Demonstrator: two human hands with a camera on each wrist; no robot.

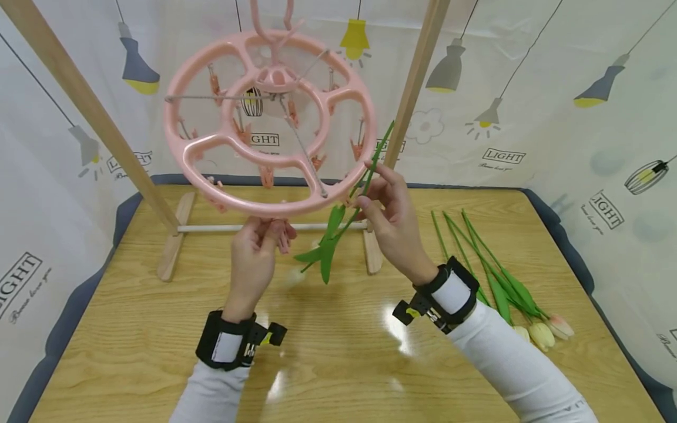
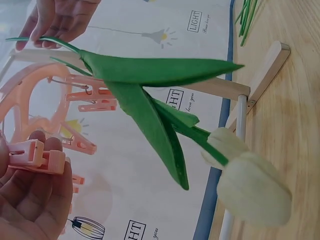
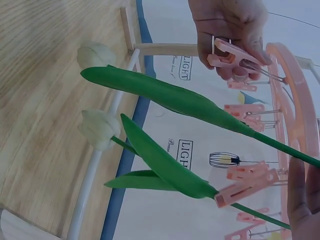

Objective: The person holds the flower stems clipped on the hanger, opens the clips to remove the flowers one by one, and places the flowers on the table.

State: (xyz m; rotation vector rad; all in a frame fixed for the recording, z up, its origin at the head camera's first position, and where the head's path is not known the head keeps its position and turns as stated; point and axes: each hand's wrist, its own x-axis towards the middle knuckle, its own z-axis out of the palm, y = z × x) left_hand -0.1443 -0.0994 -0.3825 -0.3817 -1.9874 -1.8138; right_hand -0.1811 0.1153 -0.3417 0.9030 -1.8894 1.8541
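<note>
My left hand [image 1: 252,255] is under the front rim of a pink round clip hanger [image 1: 243,205], pinching one of its pink clothespins [image 2: 37,156] between thumb and fingers. In my right hand [image 1: 394,214], at the hanger's right side, thumb and fingers pinch the green stem of an artificial tulip [image 3: 170,97]. That tulip hangs head down, its leaves spread toward the left hand. Beside it a second white tulip [image 3: 100,130] also hangs head down, its stem passing at another clothespin [image 3: 245,187] close to the right hand.
Several more tulips [image 1: 520,294] lie on the wooden table [image 1: 338,364] at the right. A wooden stand [image 1: 418,76] with a white crossbar [image 1: 211,228] rises around the hanger. More clothespins [image 1: 267,175] dangle from the ring. A printed cloth [image 1: 555,117] lines the back.
</note>
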